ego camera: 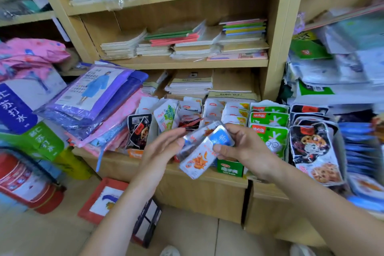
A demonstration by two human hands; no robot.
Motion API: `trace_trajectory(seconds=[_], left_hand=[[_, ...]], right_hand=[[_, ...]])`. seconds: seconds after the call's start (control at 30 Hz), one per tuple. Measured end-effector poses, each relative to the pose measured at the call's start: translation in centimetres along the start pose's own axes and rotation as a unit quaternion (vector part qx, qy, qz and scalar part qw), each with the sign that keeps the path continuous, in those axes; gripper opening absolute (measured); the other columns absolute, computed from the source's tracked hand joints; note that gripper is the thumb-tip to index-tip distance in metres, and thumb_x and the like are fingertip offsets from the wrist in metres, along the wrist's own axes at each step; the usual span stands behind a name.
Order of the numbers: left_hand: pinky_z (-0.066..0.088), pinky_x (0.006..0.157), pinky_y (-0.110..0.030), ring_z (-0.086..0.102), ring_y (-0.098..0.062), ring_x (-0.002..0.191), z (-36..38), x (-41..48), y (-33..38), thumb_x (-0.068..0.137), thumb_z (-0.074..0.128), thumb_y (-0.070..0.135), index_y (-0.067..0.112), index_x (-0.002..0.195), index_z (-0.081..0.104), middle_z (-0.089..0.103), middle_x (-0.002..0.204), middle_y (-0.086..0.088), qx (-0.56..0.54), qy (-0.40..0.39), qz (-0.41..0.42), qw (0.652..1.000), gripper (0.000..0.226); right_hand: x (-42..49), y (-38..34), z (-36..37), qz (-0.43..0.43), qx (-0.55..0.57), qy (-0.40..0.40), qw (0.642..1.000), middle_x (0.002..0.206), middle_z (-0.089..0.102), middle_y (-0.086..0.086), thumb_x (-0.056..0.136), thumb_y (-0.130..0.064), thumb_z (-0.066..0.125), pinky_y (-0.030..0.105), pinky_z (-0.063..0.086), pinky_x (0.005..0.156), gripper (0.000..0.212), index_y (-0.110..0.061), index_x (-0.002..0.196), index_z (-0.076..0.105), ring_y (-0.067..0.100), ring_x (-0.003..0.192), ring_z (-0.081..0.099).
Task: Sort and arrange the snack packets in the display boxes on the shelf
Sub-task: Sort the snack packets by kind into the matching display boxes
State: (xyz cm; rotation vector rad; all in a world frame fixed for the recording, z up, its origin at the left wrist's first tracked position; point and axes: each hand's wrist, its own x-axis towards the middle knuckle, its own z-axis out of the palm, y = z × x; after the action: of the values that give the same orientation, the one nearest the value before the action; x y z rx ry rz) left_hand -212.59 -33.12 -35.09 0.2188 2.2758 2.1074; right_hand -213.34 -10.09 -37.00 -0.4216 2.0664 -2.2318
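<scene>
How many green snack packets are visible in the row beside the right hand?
3, in one row: front green packet, middle green packet, back green packet. Others may be hidden behind or under them.

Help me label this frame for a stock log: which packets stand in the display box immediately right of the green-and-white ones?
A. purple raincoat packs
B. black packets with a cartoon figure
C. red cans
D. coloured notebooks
B: the black packets with a cartoon figure stand directly right of the green-and-white packets, beyond the right hand, which pinches a small stack of packets.
</scene>
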Motion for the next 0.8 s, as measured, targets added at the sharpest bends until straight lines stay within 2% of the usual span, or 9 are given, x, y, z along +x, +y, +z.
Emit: trace_trajectory(seconds=[0.03,0.1,0.2,0.3,0.37,0.43,0.57,0.7,0.8], left_hand=[[0.05,0.087,-0.014,0.066,0.001,0.109,0.0,-0.1,0.3,0.09,0.072,0.021,0.022,0.119,0.07,0.074,0.115,0.012,0.027,-0.047,-0.009,0.998,0.029],[0.054,0.086,-0.018,0.069,-0.005,0.106,0.1,-0.3,0.1,0.098,0.061,0.013,0.021,0.118,0.07,0.076,0.112,0.007,0.085,-0.137,-0.018,0.987,0.023],[0.057,0.084,-0.027,0.071,-0.017,0.107,0.2,-0.5,-0.5,0.098,0.061,0.011,0.014,0.119,0.07,0.076,0.114,-0.002,0.105,-0.17,-0.019,0.98,0.023],[0.056,0.085,-0.027,0.071,-0.018,0.107,0.6,-0.7,-1.1,0.095,0.064,0.006,0.012,0.119,0.069,0.076,0.113,-0.002,0.07,-0.153,-0.031,0.985,0.025],[0.058,0.088,-0.032,0.072,-0.022,0.105,1.2,-1.1,-1.5,0.093,0.067,0.0,0.013,0.117,0.07,0.077,0.11,-0.003,0.061,-0.124,-0.029,0.99,0.027],[0.058,0.086,-0.031,0.073,-0.02,0.101,2.0,-1.3,-2.0,0.089,0.07,-0.002,0.015,0.114,0.072,0.078,0.105,-0.002,0.059,-0.07,-0.021,0.996,0.03],[0.056,0.074,-0.023,0.074,-0.017,0.091,2.4,-1.3,-2.4,0.087,0.074,0.0,0.014,0.106,0.074,0.078,0.097,-0.001,0.039,0.035,0.009,0.999,0.024],[0.057,0.083,-0.028,0.073,-0.015,0.096,1.9,-1.2,-2.3,0.088,0.075,0.006,0.015,0.109,0.073,0.078,0.1,0.003,0.027,0.06,0.006,0.998,0.023],[0.055,0.083,-0.028,0.073,-0.014,0.096,1.8,-1.0,-2.4,0.087,0.076,0.007,0.016,0.108,0.074,0.078,0.1,0.004,0.027,0.081,0.007,0.996,0.023]], right_hand=[[-0.1,-0.1,-0.2,-0.011,-0.032,-0.019,0.999,0.094,0.073,0.005,0.084,0.003,0.072,0.035,0.058,0.077,0.019,-0.005,0.102,0.068,0.016,0.087,0.068],[-0.2,-0.1,-0.3,-0.033,-0.092,-0.046,0.994,0.096,0.072,0.009,0.085,-0.002,0.075,0.044,0.056,0.08,0.017,-0.006,0.1,0.069,0.019,0.089,0.066],[-0.4,0.4,0.0,-0.032,-0.077,-0.023,0.996,0.105,0.071,0.015,0.079,-0.006,0.079,0.053,0.054,0.085,0.031,-0.007,0.108,0.067,0.024,0.093,0.066],[-0.5,1.0,0.8,-0.005,-0.031,0.056,0.998,0.106,0.072,0.008,0.071,-0.012,0.082,0.047,0.059,0.084,0.048,-0.016,0.115,0.065,0.018,0.086,0.067],[-0.7,1.2,1.5,0.011,-0.036,0.096,0.995,0.097,0.069,0.0,0.073,-0.012,0.083,0.028,0.059,0.071,0.046,-0.019,0.114,0.064,0.008,0.075,0.066],[-0.8,1.7,2.3,0.044,-0.016,0.138,0.989,0.091,0.067,-0.001,0.075,-0.021,0.084,0.022,0.054,0.063,0.041,-0.019,0.11,0.064,0.004,0.07,0.066],[-0.7,2.6,2.6,0.091,0.061,0.185,0.976,0.077,0.064,0.009,0.066,-0.038,0.082,0.037,0.046,0.065,0.041,-0.012,0.086,0.058,0.023,0.071,0.061],[-0.6,3.0,1.6,0.067,0.108,0.236,0.963,0.075,0.068,0.01,0.08,-0.021,0.079,0.031,0.05,0.062,0.021,-0.011,0.082,0.06,0.02,0.065,0.062],[-1.1,2.9,0.7,0.061,0.12,0.246,0.96,0.088,0.071,0.019,0.087,-0.014,0.073,0.042,0.059,0.076,0.016,-0.006,0.09,0.06,0.027,0.081,0.07]])
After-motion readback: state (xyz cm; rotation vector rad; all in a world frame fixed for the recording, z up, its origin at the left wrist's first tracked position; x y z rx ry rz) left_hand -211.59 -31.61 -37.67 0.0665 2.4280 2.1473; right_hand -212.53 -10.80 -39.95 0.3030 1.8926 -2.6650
